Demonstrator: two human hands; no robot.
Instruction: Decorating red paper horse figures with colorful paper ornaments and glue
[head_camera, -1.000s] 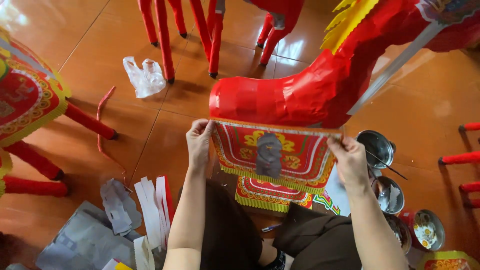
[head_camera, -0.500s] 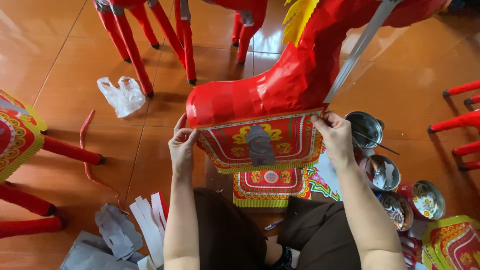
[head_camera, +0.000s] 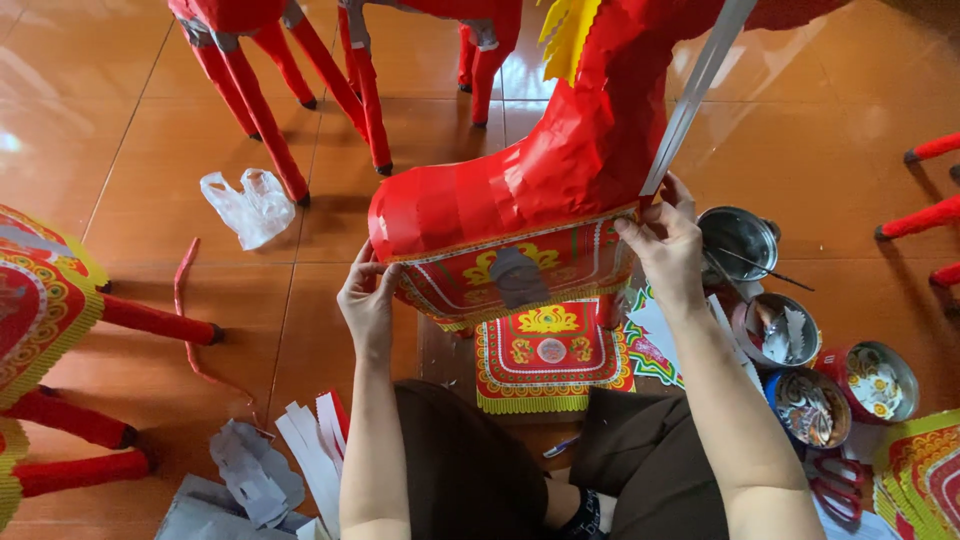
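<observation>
Red-and-gold patterned paper panel (head_camera: 510, 275) with a fringed lower edge lies flat against the rump of a large red paper horse figure (head_camera: 520, 180), directly in front of the seated person. Nearest the camera are the person's dark-trousered knees, with a matching decorated paper square (head_camera: 545, 355) on the tiled floor (head_camera: 150, 130) between them and the horse. The left hand (head_camera: 368, 300) pinches the panel's left upper corner against the body; the right hand (head_camera: 668, 245) pinches the right upper corner, beside a grey strip (head_camera: 695, 85) running up the figure. Both hands are closed on the paper. To the right sit round metal tins (head_camera: 785, 330) holding scraps and trimmings; to the left lie white paper strips (head_camera: 310, 445). Farther off, a crumpled clear plastic bag (head_camera: 245, 205) and the red legs of other figures (head_camera: 265, 110) stand on the floor. Judging from the grip, uneven pressure could leave the panel crooked or creased, and a hard tug might tear the thin paper.
</observation>
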